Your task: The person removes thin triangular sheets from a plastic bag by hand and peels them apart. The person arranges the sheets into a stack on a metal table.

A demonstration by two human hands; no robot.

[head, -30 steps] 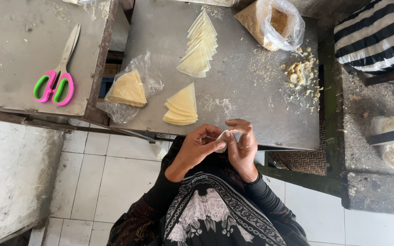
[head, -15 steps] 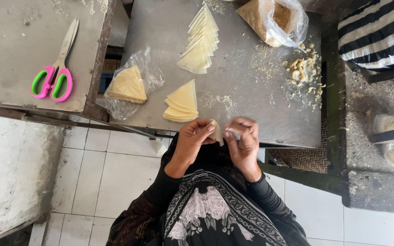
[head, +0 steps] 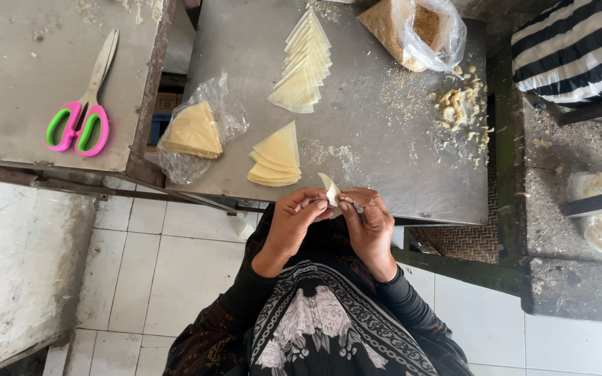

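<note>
A person seated at a metal bench (head: 384,160) pinches a pale pastry wrapper (head: 329,189) between both hands at the bench's near edge. The left hand (head: 294,221) has its grip clamped on the wrapper from the 9 o'clock side; the right hand (head: 371,224) has its grip clamped on it from 3 o'clock, fingertips of the two hands almost meeting. The wrapper stands up above the fingers, curled to a point.

On the bench at 11 o'clock from the hands lies a small stack of triangular wrappers (head: 275,157). Further out toward 12 o'clock a fanned row of wrappers (head: 303,66) runs away from the person. At 10 o'clock a clear plastic bag (head: 196,132) holding more triangular sheets hangs over the bench's left edge. At 1 o'clock a plastic bag of brown filling (head: 416,28) sits open, with crumbs and scraps (head: 458,104) scattered just beside it.

On a separate grey surface (head: 22,90) well to the left rest scissors with pink and green handles (head: 81,118). A striped fabric (head: 573,49) shows at the upper right.
</note>
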